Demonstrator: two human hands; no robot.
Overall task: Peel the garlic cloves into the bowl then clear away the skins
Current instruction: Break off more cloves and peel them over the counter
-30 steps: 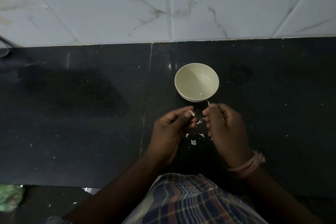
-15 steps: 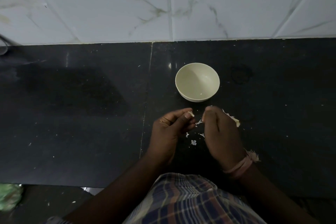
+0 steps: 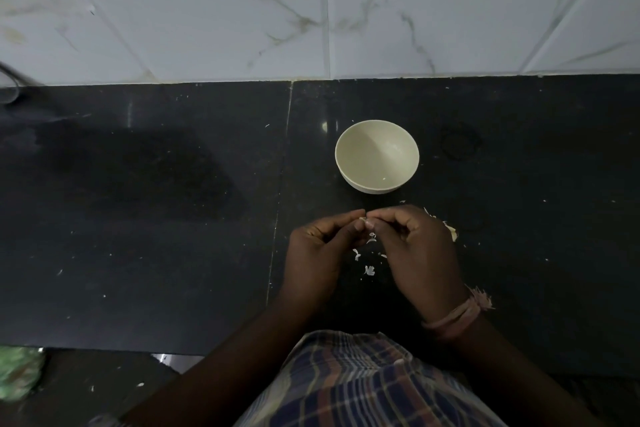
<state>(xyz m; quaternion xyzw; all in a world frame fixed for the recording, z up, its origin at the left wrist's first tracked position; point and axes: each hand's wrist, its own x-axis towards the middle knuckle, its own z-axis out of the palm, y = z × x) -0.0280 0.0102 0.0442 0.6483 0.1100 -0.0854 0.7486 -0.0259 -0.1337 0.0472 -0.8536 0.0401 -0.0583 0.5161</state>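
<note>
A cream bowl [image 3: 376, 156] stands on the black counter just beyond my hands. My left hand [image 3: 320, 250] and my right hand [image 3: 419, 253] meet fingertip to fingertip in front of it and pinch a small pale garlic clove [image 3: 363, 219], mostly hidden by the fingers. Small white bits of garlic skin [image 3: 369, 270] lie on the counter between and below the hands. More garlic pieces [image 3: 450, 229] sit just right of my right hand, partly hidden by it.
The black stone counter [image 3: 173, 218] runs left and right, with a seam left of my hands. A white marbled tile wall [image 3: 311, 10] rises behind it. Something green [image 3: 19, 371] lies at the lower left, below the counter edge.
My right hand has moved back to the left and now meets my left hand at the clove; half a second ago the two were slightly apart. The bowl has not moved.
</note>
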